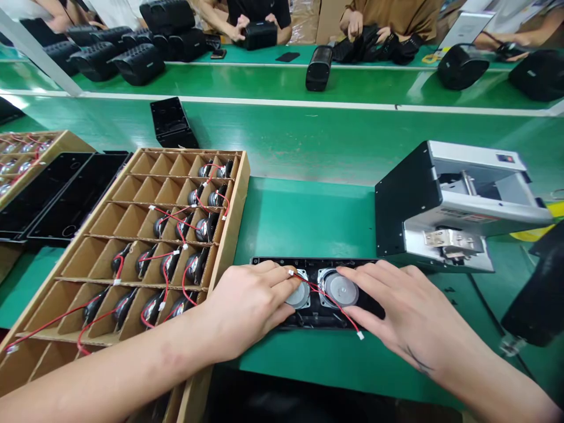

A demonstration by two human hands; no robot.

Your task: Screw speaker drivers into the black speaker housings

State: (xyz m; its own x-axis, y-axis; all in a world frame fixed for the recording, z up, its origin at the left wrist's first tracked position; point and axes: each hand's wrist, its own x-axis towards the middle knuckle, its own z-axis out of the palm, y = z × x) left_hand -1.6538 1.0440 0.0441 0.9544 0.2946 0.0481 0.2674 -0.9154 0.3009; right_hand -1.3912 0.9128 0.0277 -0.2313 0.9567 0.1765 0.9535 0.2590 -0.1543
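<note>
A long black speaker panel [308,319] lies on the green bench in front of me. Two round speaker drivers sit in it side by side, silver magnets facing up. My left hand [259,299] grips the left driver [301,295], its fingers over the top and thumb at the near edge, partly covering it. Around the right driver [341,289], my right hand [392,299] has its fingertips at the far rim and thumb at the near rim. Red wires [328,296] cross both drivers, and one white plug [361,335] hangs over the panel's near edge.
To the left stands a cardboard divider box [240,194] holding several wired drivers. A screw feeder machine [403,205] is at right, beside a black power tool [540,288]. Black housings [174,123] stand farther back. Across the line, other people handle black speakers [259,35].
</note>
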